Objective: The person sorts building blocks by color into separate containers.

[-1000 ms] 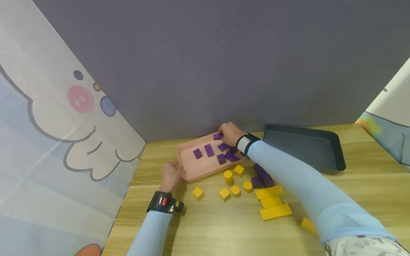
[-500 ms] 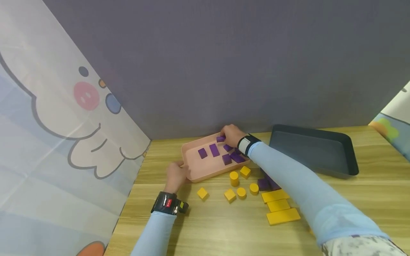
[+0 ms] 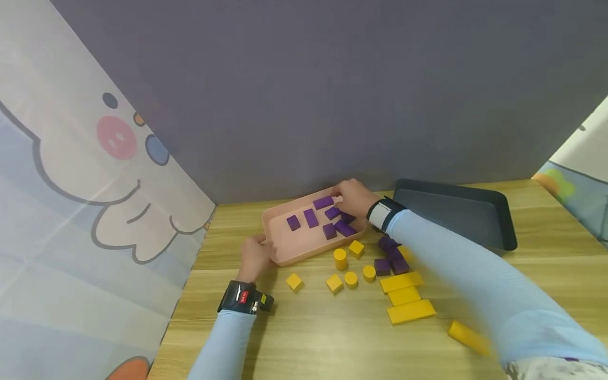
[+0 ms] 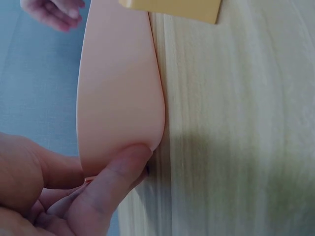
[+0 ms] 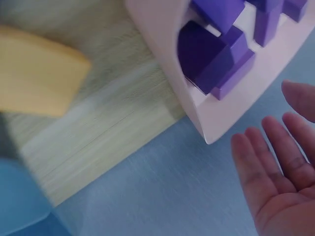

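Observation:
A pink tray [image 3: 290, 248] holds several purple blocks, spread over its middle and right side. My left hand [image 3: 254, 258] pinches its near left corner; in the left wrist view the thumb [image 4: 123, 164] presses on the outer wall. Over the tray's far right corner is my right hand [image 3: 353, 198], holding nothing. Its fingers [image 5: 285, 157] are extended in the right wrist view, beside the tray wall. The nearest purple block [image 3: 323, 202] lies along the back wall, just left of the right fingertips.
A dark grey tray [image 3: 451, 211] stands at the right, partly behind the right sleeve. In front of the pink tray lie yellow cubes [image 3: 334, 284], yellow cylinders [image 3: 339, 258] and flat yellow blocks [image 3: 410, 311]. More purple blocks [image 3: 382, 266] sit near the right forearm. A grey wall rises behind.
My right hand has let go of the purple block at the tray's back wall and drawn off a little to the right. The left hand keeps its hold on the tray corner.

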`<state>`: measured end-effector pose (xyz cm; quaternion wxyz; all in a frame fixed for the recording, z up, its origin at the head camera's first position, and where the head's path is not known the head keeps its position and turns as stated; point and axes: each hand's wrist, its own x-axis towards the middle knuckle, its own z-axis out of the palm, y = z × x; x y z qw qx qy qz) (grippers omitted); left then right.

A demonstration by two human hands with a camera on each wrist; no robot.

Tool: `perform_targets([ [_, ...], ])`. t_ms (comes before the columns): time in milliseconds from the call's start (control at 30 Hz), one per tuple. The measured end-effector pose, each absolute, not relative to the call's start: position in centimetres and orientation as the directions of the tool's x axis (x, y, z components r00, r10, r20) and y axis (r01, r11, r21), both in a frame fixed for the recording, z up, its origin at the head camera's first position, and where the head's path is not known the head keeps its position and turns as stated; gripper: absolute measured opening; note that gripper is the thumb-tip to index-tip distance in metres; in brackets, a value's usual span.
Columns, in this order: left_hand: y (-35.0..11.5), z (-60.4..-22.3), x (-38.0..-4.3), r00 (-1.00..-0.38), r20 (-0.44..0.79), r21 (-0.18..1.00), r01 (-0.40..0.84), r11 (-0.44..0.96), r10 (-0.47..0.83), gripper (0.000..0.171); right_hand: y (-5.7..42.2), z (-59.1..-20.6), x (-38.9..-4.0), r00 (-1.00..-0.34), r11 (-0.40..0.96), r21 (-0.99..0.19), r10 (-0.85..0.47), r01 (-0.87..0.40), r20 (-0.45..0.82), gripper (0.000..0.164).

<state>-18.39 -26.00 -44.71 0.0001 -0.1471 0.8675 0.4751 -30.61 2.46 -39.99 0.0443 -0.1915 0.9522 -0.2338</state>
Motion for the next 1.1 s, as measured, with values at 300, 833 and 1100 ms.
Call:
perform_targets([
  [300,-27.3,-44.9,-18.8,-0.952,-0.154,0.811,-0.274,0.517,-0.264,0.045,6.6,-38.2,-24.6,-0.899,0.812,-0.481,-0.426,-0.330,-0.104,0.052],
  [833,-29.1,-44.9,-19.8,-0.946,-0.126,0.775,-0.281,0.566,-0.298,0.044,6.8,-40.4,-19.3,-0.809,0.804,-0.413,-0.545,-0.429,-0.220,0.087],
  [1100,-29.1,-45.3,-19.8,-0.937,-0.150,0.767,-0.311,0.562,-0.315,0.042,6.1,-41.7,-19.4,-0.823,0.829,-0.381,-0.516,-0.409,-0.239,0.040],
])
